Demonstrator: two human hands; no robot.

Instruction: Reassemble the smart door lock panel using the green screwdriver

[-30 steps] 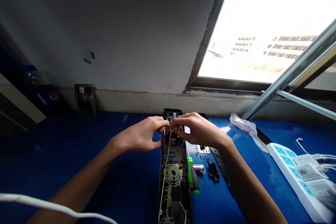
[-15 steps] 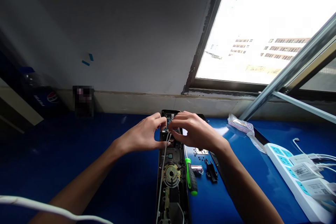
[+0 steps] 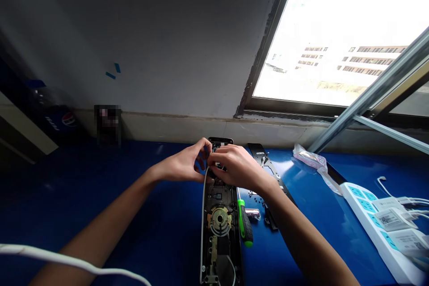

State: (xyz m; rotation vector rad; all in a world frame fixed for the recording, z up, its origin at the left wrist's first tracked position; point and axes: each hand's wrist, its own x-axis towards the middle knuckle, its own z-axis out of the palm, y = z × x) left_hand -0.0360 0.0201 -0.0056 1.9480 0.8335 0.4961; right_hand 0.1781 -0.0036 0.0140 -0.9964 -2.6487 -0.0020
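An opened, long black door lock housing (image 3: 205,214) stands lengthwise before me, showing a round brass-coloured mechanism (image 3: 220,219) and a circuit board at its far end. Along its left edge runs a thin pale grey cable (image 3: 203,205). My right hand (image 3: 234,163) bends over the far end, fingertips pinched on the upper part of the cable. My left hand (image 3: 184,163) curls at the housing's left edge, index finger near the board and thumb lower by the cable; its fingertips are partly hidden. A green and black screwdriver (image 3: 245,225) lies close along the right side.
Right of the housing are a black cover plate (image 3: 259,154), small screws, a pinkish wrapped cylinder (image 3: 253,213) and a black plastic part (image 3: 271,221). A white power strip (image 3: 365,228) with plugged adapters stands further right. A white cable (image 3: 67,268) crosses the lower left. A wall bounds the back.
The cable has shifted from across the housing's interior to its left edge. My right hand has moved left, its fingers closer to my left hand. More of the cover plate shows.
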